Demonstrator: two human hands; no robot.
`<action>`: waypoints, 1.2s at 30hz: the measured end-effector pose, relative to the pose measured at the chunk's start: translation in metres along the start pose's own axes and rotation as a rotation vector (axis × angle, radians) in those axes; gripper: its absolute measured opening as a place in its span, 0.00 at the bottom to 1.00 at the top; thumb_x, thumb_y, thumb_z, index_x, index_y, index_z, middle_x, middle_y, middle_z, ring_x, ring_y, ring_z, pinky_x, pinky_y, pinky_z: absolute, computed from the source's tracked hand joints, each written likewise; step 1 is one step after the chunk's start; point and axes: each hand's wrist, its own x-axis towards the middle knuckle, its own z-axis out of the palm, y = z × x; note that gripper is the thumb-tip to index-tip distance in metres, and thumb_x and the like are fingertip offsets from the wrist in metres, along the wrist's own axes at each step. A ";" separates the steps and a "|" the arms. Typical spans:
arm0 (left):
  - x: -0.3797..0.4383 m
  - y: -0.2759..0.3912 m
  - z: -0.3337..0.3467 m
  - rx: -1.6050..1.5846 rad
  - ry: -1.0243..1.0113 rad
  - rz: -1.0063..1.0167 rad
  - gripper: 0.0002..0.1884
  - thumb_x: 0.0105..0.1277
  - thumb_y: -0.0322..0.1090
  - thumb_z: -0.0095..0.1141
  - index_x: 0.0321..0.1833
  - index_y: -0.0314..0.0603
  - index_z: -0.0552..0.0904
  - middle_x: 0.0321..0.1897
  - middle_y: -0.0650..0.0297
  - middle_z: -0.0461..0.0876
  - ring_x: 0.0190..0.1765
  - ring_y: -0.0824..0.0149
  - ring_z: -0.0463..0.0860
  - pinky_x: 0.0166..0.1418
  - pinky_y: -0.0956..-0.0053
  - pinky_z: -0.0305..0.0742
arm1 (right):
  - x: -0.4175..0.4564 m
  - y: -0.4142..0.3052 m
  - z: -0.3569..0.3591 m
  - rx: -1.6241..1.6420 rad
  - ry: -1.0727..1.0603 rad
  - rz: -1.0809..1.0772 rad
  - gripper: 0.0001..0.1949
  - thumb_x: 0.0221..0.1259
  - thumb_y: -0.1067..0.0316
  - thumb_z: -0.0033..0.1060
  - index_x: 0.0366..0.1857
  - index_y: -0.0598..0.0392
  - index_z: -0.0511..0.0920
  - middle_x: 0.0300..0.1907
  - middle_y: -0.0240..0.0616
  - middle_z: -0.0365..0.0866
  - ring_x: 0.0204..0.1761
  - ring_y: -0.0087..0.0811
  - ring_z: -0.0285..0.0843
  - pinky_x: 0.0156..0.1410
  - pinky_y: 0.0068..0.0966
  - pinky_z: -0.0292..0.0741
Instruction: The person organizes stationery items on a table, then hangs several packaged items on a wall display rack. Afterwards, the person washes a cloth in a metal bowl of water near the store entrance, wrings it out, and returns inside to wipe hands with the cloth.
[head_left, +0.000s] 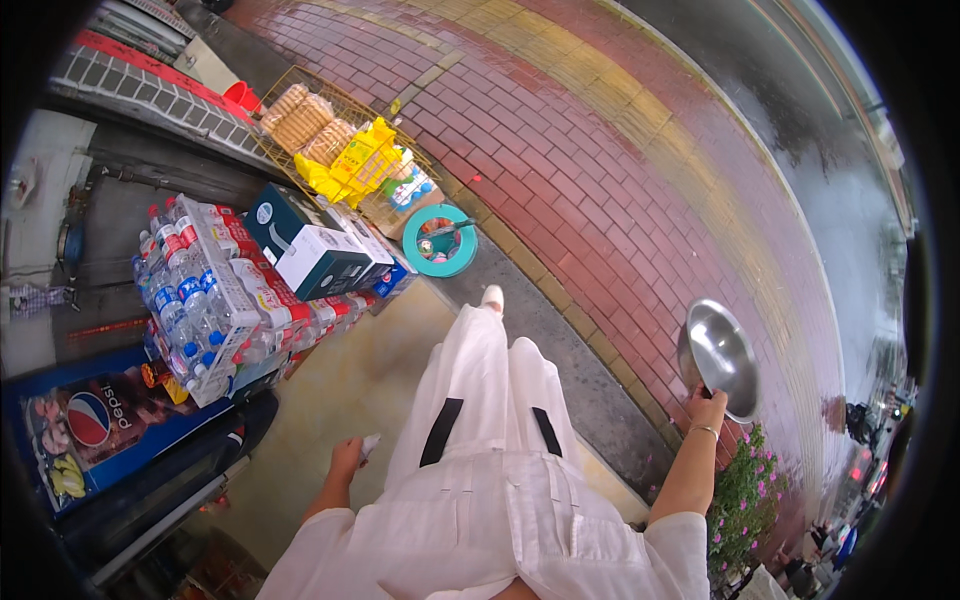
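Note:
My right hand (706, 409), with a thin bracelet at the wrist, grips the rim of a shiny metal bowl (721, 360) held out over the wet paving. The bowl is tilted, and its inside shows. At the lower left, my left hand (346, 456) is closed around a small white crumpled item (369, 447), perhaps a tissue or cloth. Ahead of my white shoe (493, 297) stands a round turquoise container (469, 244) with small colourful things inside and a dark handle or tool across its top.
Bottled drinks (180, 300) in a white crate and boxes (322, 259) stand left. Beyond them is a wire basket (289, 75) with packaged food and yellow bags. A flowering plant (742, 502) is at the lower right. A dark stone step (600, 382) borders wet red brick paving (555, 187).

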 end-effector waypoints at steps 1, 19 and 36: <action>0.008 0.006 0.004 0.008 0.024 0.005 0.16 0.60 0.42 0.49 0.31 0.31 0.81 0.22 0.57 0.78 0.19 0.67 0.77 0.22 0.72 0.71 | -0.002 -0.002 0.013 0.228 0.057 0.343 0.13 0.56 0.66 0.56 0.33 0.70 0.77 0.32 0.50 0.82 0.31 0.46 0.80 0.35 0.35 0.78; 0.259 0.134 0.156 -0.161 0.151 0.156 0.13 0.59 0.41 0.54 0.31 0.37 0.81 0.26 0.61 0.80 0.29 0.68 0.77 0.35 0.70 0.72 | 0.042 -0.030 0.209 0.655 0.267 1.045 0.14 0.59 0.66 0.47 0.46 0.59 0.75 0.43 0.53 0.76 0.43 0.49 0.76 0.39 0.32 0.83; 0.305 0.134 0.301 -1.042 0.198 -0.286 0.14 0.59 0.36 0.64 0.37 0.33 0.76 0.27 0.55 0.79 0.27 0.59 0.81 0.26 0.64 0.80 | 0.204 -0.127 0.637 0.200 -0.606 0.574 0.10 0.48 0.71 0.44 0.35 0.58 0.72 0.26 0.37 0.78 0.21 0.34 0.76 0.69 0.51 0.59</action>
